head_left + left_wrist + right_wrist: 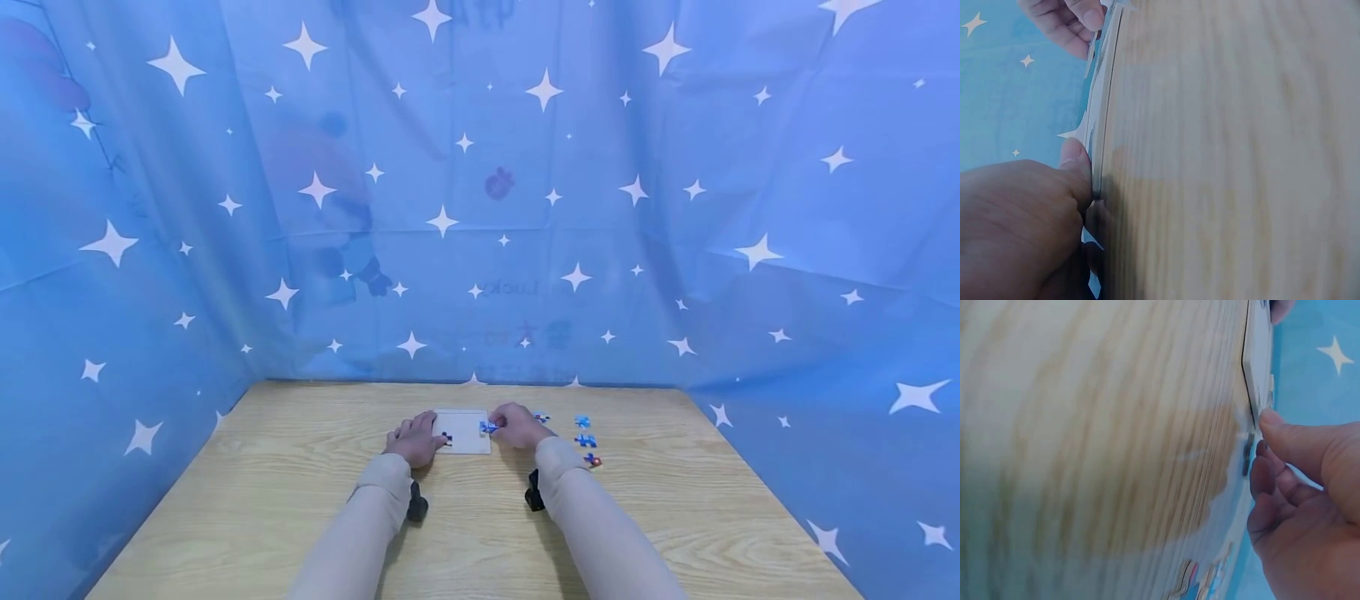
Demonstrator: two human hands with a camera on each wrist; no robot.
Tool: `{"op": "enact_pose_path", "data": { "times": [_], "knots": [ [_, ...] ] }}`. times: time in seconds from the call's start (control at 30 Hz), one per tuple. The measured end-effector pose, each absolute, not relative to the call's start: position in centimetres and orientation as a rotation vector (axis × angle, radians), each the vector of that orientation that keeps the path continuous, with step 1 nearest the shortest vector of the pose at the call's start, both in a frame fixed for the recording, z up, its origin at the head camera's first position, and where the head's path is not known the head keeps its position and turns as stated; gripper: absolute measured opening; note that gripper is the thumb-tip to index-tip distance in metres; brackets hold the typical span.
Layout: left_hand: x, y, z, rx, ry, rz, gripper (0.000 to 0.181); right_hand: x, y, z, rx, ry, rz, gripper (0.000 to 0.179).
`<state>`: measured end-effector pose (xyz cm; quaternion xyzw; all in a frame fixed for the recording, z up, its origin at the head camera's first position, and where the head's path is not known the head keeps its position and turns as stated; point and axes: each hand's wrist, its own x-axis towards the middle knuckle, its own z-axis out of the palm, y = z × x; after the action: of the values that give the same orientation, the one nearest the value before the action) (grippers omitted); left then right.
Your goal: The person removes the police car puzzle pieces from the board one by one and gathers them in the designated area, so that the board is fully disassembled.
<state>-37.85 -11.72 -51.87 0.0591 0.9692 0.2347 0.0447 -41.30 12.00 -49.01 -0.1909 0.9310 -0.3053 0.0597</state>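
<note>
A white puzzle board (pixel 468 442) lies flat on the table. My left hand (pixel 415 439) rests at its left side, thumb on the board beside a dark puzzle piece (pixel 447 437). In the left wrist view the thumb of the left hand (pixel 1029 219) presses along the board's edge (pixel 1104 125); its other fingers are partly hidden. Over the board's right side, my right hand (pixel 519 425) pinches a blue puzzle piece (pixel 487 427). The right wrist view has the thumb and curled fingers of that hand (pixel 1316 481) close to the board (pixel 1257 356).
Right of the right hand lie loose puzzle pieces: a light blue one (pixel 582 422), a blue one (pixel 586 440), one with orange (pixel 592 460), and another (pixel 542 417) just beyond the hand. A blue star-patterned curtain (pixel 480 250) closes off the wooden table's back and sides.
</note>
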Motion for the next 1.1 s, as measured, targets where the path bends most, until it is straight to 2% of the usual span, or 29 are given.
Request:
{"op": "enact_pose_path", "data": {
  "times": [0.23,0.53,0.83,1.1],
  "knots": [
    [-37.9,-11.8,-51.8,0.191,2.957,0.71,0.061,-41.0,12.7,-48.9,-0.56,2.804,-0.956,0.031],
    [-39.5,-12.1,-53.8,0.19,2.989,0.726,0.062,-41.6,13.8,-49.5,-0.56,2.83,-0.91,0.024],
    [-38.4,-12.1,-52.8,0.209,2.968,0.722,0.063,-41.1,14.0,-49.4,-0.523,2.832,-0.863,0.022],
    [-38.9,-12.0,-53.2,0.21,2.96,0.745,0.062,-40.5,14.3,-49.2,-0.53,2.823,-0.883,0.026]
  ]
}}
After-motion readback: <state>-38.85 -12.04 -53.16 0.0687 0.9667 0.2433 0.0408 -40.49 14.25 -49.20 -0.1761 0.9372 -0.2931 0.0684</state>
